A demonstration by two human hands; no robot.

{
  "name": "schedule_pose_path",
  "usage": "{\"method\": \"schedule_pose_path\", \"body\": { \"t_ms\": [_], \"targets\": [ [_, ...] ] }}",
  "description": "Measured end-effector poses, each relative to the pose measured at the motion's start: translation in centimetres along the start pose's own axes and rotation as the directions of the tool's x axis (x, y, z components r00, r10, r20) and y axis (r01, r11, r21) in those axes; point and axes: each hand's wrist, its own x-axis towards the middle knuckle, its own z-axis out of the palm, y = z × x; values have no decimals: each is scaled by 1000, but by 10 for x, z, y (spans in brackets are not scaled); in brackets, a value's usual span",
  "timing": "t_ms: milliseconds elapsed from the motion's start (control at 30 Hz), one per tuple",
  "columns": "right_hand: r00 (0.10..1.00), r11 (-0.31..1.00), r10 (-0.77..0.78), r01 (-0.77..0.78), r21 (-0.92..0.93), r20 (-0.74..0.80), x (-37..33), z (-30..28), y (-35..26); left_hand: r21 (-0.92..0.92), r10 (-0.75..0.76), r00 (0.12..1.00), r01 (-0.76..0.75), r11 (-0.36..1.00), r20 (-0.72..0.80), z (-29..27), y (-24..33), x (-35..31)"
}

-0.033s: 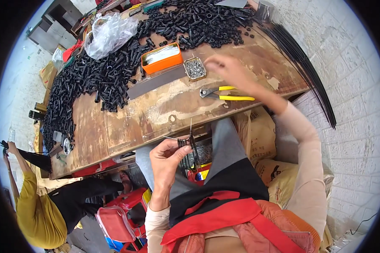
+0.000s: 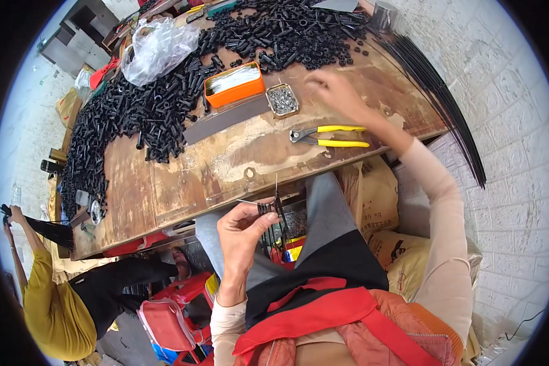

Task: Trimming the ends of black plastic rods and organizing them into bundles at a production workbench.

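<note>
A cluster of slim black pieces point(image 2: 279, 210) is pinched between the thumb and bent fingers of the left hand point(image 2: 239, 230), which is closed on it just short of the near edge of the surface point(image 2: 183, 177), above the lap. The long axis of the cluster is set nearly upright, its dark lower ends being pointed down and slightly to the right. From its top a thin pale pin point(image 2: 277, 182) is pointed up toward the near edge; a second pale pin point(image 2: 246, 201) is pointed out to the left, above the fingers.

The right hand point(image 2: 335, 94) is held above the right half of the surface, its fingers partly curled and directed left; whether anything is gripped cannot be told. Just left of its fingertips, a squarish tin point(image 2: 285, 114) is filled with small metal bits. Nearer the near edge, yellow-handled pliers point(image 2: 343, 144) are laid with their head to the left and their handles to the right.

Beside the tin, an orange box point(image 2: 235, 95) is filled with pale slender pieces, and a dark flat strip point(image 2: 219, 125) is laid slantwise before it. The far and left edges are heaped with black tubular parts point(image 2: 146, 110). By the right edge, long black rods point(image 2: 436, 91) are laid, their near ends extended past it.
</note>
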Motion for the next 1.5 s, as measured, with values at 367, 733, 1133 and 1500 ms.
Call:
{"method": "schedule_pose_path", "body": {
  "t_ms": [367, 733, 1133, 1500],
  "targets": [
    [979, 895, -113, 26, -446, -170, 62, 13, 81, 23, -90, 996, 90, 996, 13, -7, -9, 9],
    [826, 581, 69, -489, 650, 560, -58, -4, -111, 34, -180, 963, 177, 984, 199, 16, 11, 11],
    [864, 630, 57, -419, 653, 500, -111, -22, -149, -36, -94, 967, 105, 994, 238, 33, 24, -9],
    [841, 691, 11, -397, 604, 541, -124, -40, -157, 18, -92, 961, 90, 996, 259, 43, 30, -25]
  ]
}}
